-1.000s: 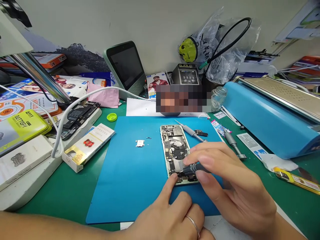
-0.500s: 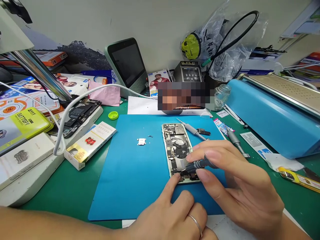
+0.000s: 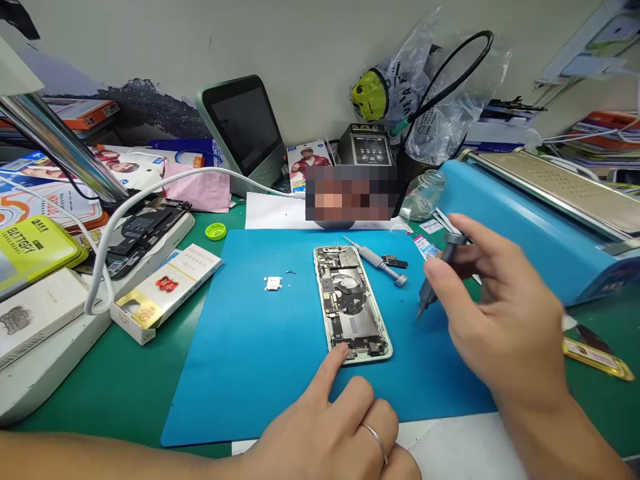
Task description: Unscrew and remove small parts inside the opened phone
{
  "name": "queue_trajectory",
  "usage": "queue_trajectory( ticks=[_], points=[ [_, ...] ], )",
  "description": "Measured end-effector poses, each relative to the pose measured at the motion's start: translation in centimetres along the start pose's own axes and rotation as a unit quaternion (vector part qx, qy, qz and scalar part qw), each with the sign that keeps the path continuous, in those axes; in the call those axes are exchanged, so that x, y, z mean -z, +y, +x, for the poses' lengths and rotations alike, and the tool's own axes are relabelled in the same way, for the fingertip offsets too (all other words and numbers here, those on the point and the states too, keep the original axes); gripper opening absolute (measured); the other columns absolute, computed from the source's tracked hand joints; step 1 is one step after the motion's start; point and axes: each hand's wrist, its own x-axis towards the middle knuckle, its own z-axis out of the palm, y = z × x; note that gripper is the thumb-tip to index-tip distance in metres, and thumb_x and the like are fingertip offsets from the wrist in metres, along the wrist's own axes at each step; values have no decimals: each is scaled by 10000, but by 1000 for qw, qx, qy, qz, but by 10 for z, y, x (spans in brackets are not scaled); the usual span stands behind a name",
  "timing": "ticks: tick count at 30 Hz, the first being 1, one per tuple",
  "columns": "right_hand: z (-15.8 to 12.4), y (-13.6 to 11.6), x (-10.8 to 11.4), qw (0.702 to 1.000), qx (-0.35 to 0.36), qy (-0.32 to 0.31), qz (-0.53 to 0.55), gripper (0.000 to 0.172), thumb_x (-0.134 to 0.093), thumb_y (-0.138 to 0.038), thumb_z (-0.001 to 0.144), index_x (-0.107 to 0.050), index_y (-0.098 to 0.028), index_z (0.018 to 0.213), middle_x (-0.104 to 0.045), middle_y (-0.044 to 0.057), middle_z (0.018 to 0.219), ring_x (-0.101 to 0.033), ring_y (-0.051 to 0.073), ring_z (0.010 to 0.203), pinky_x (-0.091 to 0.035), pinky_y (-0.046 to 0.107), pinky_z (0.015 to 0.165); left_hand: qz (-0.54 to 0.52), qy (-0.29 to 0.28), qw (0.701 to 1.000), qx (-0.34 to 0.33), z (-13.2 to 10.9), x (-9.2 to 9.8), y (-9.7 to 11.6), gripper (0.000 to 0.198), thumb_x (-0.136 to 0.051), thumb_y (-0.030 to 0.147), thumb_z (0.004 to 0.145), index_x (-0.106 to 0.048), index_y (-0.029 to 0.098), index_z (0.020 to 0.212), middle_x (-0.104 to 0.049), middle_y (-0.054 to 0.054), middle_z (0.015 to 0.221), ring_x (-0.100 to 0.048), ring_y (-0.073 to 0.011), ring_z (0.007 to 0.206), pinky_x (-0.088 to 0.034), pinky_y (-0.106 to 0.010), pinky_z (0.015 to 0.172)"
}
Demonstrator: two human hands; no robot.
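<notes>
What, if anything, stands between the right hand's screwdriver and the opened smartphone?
Nothing visible blocks the way: only blue mat, with a tiny dark speck, separates the screwdriver in the right hand from the opened smartphone. The left hand has a finger on its near-left corner.

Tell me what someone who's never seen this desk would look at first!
Probably the opened phone with its insides showing, lying on the bright blue mat, where the left hand has a fingertip on its near end. Next, the dark screwdriver in the right hand, pointing down to the right of the phone. Then the big blue machine at the back right.
</notes>
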Motion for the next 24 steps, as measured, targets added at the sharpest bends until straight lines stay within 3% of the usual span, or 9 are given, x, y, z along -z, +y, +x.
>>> queue_trajectory(
  ticks=[2,6,12,18,24],
  points=[
    [7,9,3,998,-30,-30,-44,459,-701,-364,939,-661,-279,1389,-691,39,880,-666,239,774,-546,405,720,-4,2,1000,3,1,0,0,342,-706,277,925,-438,233,717,-467,29,670,-399,-162,619,-519,-502,1017],
    [18,22,12,992,-40,-29,-120,335,-642,-357,939,-735,-269,1249,-673,36,805,-634,242,717,-498,425,723,-14,-6,1000,-3,2,2,-1,315,-667,232,943,-448,227,716,-474,27,677,-398,-162,614,-515,-498,1008],
    [21,37,10,960,-74,-201,-181,449,-540,-380,971,-699,-254,1371,-726,65,809,-636,270,711,-417,381,641,-22,-4,1000,-14,4,4,-3,298,-667,234,948,-478,222,717,-489,18,669,-425,-179,630,-550,-481,949],
    [19,41,4,948,-67,-230,-209,486,-532,-418,993,-655,-226,1422,-720,70,835,-649,284,762,-420,393,682,-24,-3,1000,-14,4,4,-5,322,-684,258,952,-467,223,717,-481,22,664,-408,-177,635,-525,-473,980],
    [17,45,1,931,-52,-240,-268,430,-530,-397,992,-711,-244,1351,-715,100,889,-680,350,898,-435,435,732,-16,-2,1000,-7,4,0,-4,318,-689,278,957,-468,231,734,-472,22,673,-418,-184,658,-493,-441,995]
  ],
)
